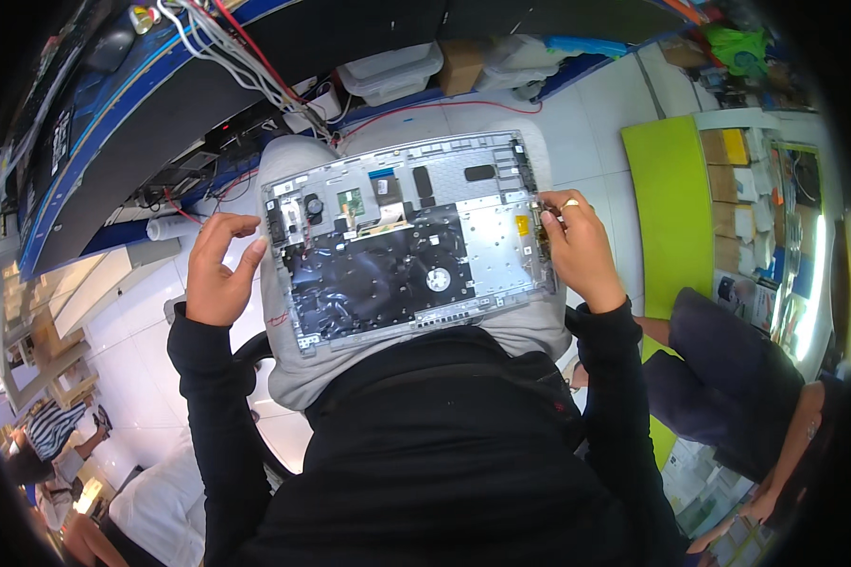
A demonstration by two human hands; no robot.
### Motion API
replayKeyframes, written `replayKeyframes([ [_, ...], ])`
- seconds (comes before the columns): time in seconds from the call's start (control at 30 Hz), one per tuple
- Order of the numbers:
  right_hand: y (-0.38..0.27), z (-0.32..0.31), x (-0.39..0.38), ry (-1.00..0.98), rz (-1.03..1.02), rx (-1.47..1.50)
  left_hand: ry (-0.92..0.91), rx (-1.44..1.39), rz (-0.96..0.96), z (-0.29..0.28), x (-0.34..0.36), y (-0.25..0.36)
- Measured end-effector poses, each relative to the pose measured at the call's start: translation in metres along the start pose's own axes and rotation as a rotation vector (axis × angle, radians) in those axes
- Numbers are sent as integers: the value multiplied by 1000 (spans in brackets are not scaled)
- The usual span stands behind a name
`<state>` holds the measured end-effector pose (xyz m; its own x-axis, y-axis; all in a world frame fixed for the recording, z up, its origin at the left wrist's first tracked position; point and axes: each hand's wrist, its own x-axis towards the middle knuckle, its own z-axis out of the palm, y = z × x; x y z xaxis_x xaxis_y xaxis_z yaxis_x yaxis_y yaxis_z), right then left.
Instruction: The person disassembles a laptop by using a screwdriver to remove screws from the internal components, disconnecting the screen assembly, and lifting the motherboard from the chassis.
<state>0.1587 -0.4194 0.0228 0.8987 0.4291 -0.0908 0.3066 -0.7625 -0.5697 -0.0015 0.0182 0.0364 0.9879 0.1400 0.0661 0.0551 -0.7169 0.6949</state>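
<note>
A silver laptop top case (494, 241) lies inner side up across my lap, slightly tilted. Black film (378, 279) covers much of its near part, with a round white patch in it. A small green circuit board (351, 201) and a blue-tipped ribbon cable (383, 180) sit near the middle. My left hand (222, 269) is beside the left edge, thumb and fingers apart, holding nothing visible. At the right edge, my right hand (581, 248), with a ring on one finger, has its thumb and fingertips closed on the case's rim.
A dark workbench (189, 113) with hanging cables (246, 57) stands at the far left. Clear plastic boxes (392, 76) are under it. To the right are a lime-green panel (667, 217) and shelves with boxes (733, 189). Other people sit at lower left and right.
</note>
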Motion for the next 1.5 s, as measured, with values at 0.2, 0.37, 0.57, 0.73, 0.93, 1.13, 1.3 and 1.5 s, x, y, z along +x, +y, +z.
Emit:
replayKeyframes([
  [0.2, 6, -2, 0, -12, 54, 36, -59, 79, 48, 9, 3, -1],
  [0.37, 1, 1, 2, -50, 50, 62, -80, 93, 60, 13, 6, 4],
  [0.57, 4, 2, 0, -35, 0, 11, -97, 62, 16, 15, 8, 2],
  [0.73, 3, 2, 0, -55, -5, -7, -107, 52, -10, 17, 9, 0],
  [0.93, 1, -1, 0, -48, -26, -15, -118, 68, -15, 16, 12, 1],
  [1.13, 0, -2, 0, -44, -24, -8, -125, 78, -22, 17, 12, 0],
  [1.3, -2, -1, 1, -46, -10, 7, -124, 87, -8, 17, 14, 0],
  [1.5, -2, -3, 1, -59, 9, 29, -125, 76, -18, 17, 15, -1],
])
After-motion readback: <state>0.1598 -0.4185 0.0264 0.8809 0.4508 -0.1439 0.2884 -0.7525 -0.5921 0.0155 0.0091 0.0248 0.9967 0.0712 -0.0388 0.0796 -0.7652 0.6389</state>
